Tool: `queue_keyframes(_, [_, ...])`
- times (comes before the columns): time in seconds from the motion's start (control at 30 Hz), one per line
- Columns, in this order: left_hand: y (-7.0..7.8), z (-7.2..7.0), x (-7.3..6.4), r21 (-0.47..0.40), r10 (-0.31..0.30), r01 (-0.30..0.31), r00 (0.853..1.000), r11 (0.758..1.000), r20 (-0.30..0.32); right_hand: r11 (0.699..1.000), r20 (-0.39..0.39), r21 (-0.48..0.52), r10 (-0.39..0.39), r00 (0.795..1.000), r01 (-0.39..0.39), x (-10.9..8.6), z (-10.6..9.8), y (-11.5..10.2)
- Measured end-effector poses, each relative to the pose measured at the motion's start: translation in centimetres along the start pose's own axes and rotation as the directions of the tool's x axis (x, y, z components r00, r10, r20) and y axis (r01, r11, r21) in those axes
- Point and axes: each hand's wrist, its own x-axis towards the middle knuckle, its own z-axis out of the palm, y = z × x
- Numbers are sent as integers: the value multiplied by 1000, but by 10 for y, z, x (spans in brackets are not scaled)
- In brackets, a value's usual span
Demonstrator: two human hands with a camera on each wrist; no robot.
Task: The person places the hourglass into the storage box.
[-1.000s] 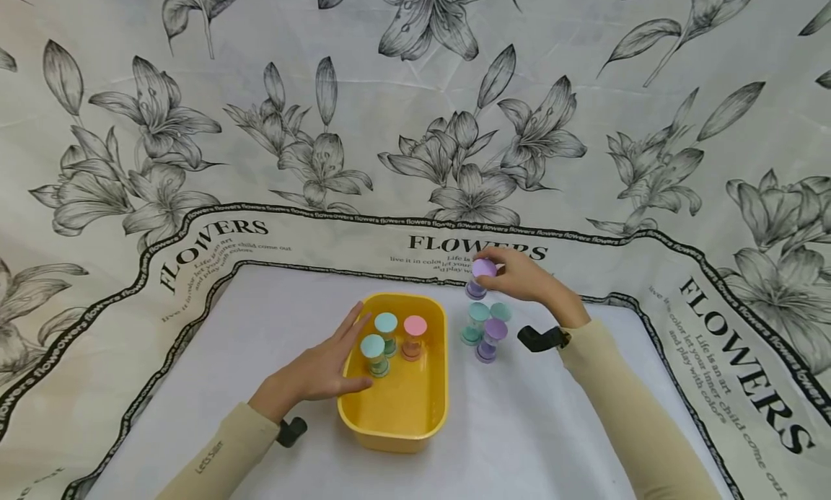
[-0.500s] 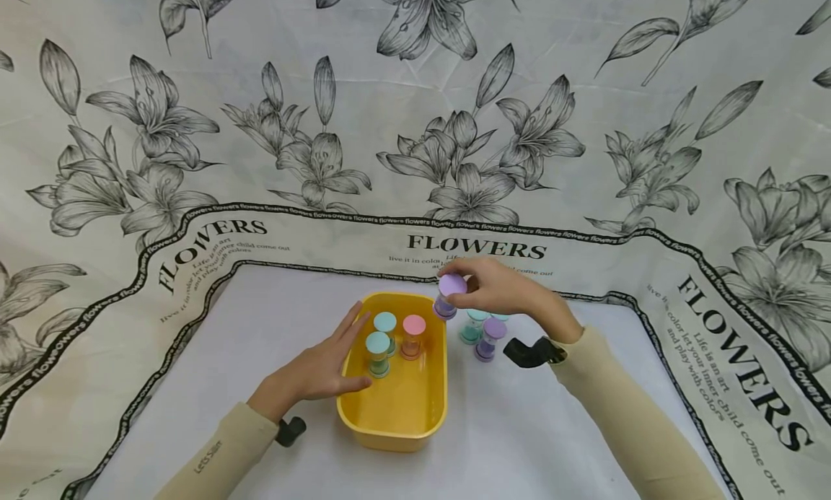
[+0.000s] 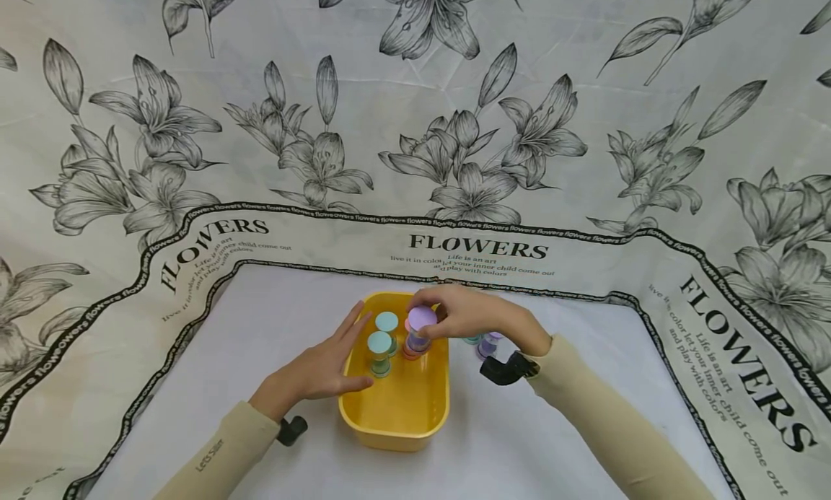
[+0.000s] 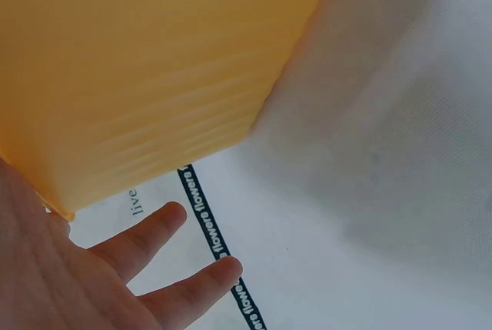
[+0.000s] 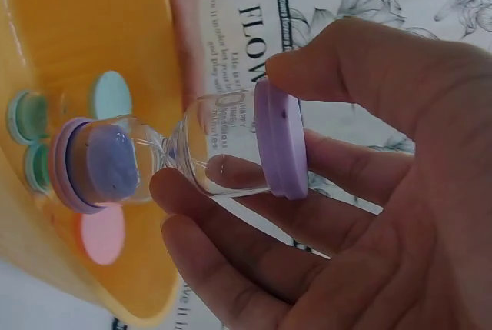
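A purple-capped hourglass (image 3: 422, 317) hangs over the far part of a yellow tub (image 3: 392, 410). My right hand (image 3: 470, 311) grips it by its upper cap and glass. In the right wrist view, blue sand lies in the hourglass (image 5: 111, 159) at the end away from my palm. Two teal-capped hourglasses (image 3: 379, 343) stand in the tub. A pink-capped hourglass (image 5: 103, 234) is there too, mostly covered by the purple one in the head view. My left hand (image 3: 316, 370) rests at the tub's left rim, fingers straight and spread, thumb over the edge.
On the white table (image 3: 519, 428), right of the tub, another purple hourglass (image 3: 488, 345) stands partly behind my right hand, with a bit of teal beside it. A flower-printed cloth (image 3: 480, 247) rises behind the table.
My right hand has carried the purple hourglass leftward and toward me, from the table behind the other hourglasses to above the tub. The left hand has stayed in place.
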Motion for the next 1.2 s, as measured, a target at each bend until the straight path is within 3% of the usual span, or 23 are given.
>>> queue_keyframes(0.23, [-2, 1, 1, -5, 14, -14, 1000, 1000, -9, 999, 147, 29, 14, 989, -18, 19, 22, 10])
queue_keyframes(0.5, [-3, 1, 0, -4, 17, -17, 1000, 1000, -11, 998, 241, -38, 66, 968, -58, 36, 38, 17])
queue_keyframes(0.73, [-3, 1, 0, 2, 10, -10, 1000, 1000, -3, 994, 277, -92, 87, 957, -64, 46, 47, 21])
queue_keyframes(0.9, [-3, 1, 2, 2, 10, -10, 1000, 1000, -5, 986, 292, -118, 145, 945, -114, 48, 50, 20])
queue_keyframes(1.2, [-3, 2, 1, 6, 11, -10, 1000, 1000, -5, 963, 268, -222, 209, 940, -150, 52, 55, 21])
